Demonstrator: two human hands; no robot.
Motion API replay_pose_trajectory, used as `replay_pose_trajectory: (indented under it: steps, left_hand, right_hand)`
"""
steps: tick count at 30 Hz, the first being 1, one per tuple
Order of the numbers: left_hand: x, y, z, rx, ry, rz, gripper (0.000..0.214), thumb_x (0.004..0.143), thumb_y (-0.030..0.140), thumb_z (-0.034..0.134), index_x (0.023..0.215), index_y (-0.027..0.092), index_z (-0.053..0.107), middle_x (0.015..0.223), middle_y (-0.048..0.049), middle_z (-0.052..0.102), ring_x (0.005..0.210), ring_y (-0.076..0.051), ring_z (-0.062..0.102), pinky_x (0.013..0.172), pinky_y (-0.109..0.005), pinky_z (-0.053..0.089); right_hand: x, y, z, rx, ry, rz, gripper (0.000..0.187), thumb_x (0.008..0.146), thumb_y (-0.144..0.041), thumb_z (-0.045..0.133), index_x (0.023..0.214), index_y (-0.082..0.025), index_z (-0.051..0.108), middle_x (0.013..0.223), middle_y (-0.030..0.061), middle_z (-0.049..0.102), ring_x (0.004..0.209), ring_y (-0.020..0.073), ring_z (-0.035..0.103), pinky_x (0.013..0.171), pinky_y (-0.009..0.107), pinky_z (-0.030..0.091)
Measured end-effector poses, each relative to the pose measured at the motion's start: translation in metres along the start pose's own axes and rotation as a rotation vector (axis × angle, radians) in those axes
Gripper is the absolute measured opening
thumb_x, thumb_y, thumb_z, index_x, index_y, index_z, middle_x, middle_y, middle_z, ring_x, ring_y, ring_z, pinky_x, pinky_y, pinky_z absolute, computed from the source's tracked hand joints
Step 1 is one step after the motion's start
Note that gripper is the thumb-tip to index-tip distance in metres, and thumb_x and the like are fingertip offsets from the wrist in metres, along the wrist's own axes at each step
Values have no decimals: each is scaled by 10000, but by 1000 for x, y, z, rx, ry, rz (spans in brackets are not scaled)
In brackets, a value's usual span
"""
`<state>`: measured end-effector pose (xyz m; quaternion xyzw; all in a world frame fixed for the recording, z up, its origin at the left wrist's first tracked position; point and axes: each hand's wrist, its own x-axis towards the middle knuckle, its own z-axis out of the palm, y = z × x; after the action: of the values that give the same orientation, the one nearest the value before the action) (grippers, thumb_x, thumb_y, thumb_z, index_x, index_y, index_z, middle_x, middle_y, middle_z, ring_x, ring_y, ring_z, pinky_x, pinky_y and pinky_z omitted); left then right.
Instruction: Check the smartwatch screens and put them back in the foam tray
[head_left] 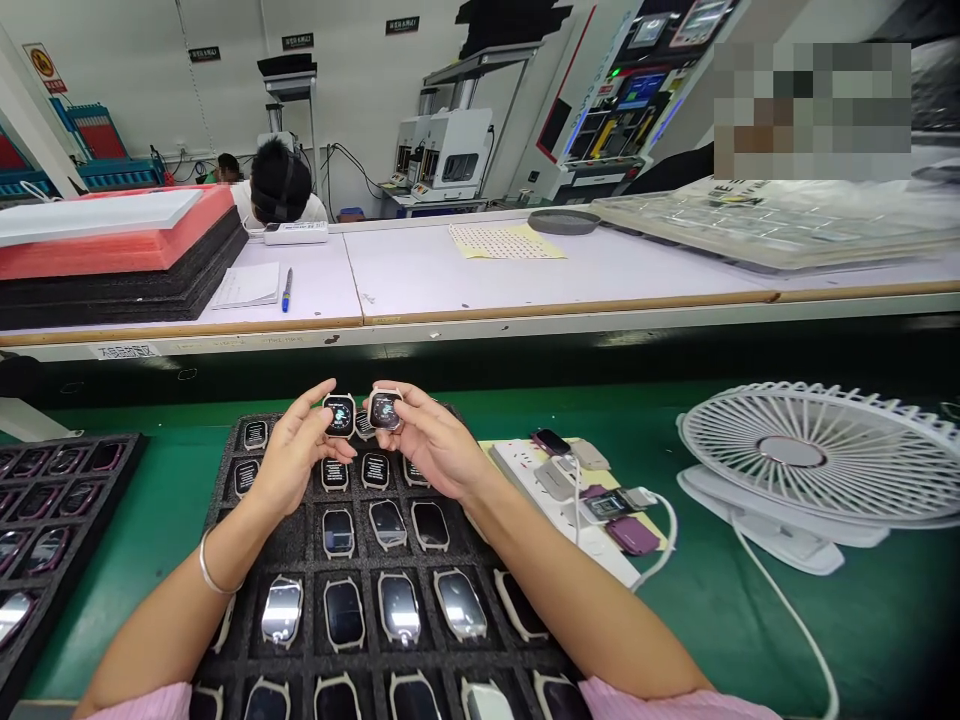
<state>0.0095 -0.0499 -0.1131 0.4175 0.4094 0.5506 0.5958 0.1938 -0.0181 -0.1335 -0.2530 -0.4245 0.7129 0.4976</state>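
My left hand (296,450) pinches a smartwatch body (340,416) between thumb and fingers; its screen is lit with a dial. Close beside it, my right hand (435,440) grips a second watch body (385,408), also with a lit dial and a pale frame. Both are held above the far part of a black foam tray (304,555). Strapless watches sit in its compartments: dark-screened ones such as the watch (343,612) nearer me, and several showing white text, like the watch (375,470), just under my hands. My forearms hide some compartments.
At left lies another foam tray (90,520) of purple-framed watches. On the right are a white power strip (525,470) with cables and small devices, and a white fan (791,452). A raised shelf (420,280) spans the back, holding foam sheets (112,250). People are beyond it.
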Motion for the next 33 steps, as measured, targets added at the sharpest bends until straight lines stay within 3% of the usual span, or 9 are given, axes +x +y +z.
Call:
replay_pose_trajectory:
  steps: [5,12,27,33]
  left_hand:
    - [-1,-1,0,70,-17,49,537,765,364,741,1247,170,603,922,-30,709,646,-155,720,660,-313,607]
    - [-1,-2,0,141,-26,61,406,754,273,701,1136,173,606,964,-35,706,639,-163,738,675,-329,634]
    - [-2,-3,1,132,-48,51,365,746,237,675,1093,176,578,952,-18,691,623,-159,741,649,-299,635]
    - [-2,-3,1,131,-55,60,379,735,228,679,1096,175,573,977,-14,680,632,-160,746,650,-291,639]
  right_hand:
    - [-3,1,2,-125,-38,-79,419,811,-240,719,1216,-240,611,900,5,656,704,148,633,668,312,486]
    - [-4,4,4,-214,-39,-142,373,782,-203,705,1146,-215,622,881,3,649,631,126,613,593,293,462]
    - [-3,6,4,-201,-16,-144,309,807,-245,715,1103,-209,633,903,4,630,574,88,555,555,265,456]
    - [-4,7,3,-228,-46,-169,367,778,-199,712,1133,-215,621,938,4,631,601,91,565,582,269,480]
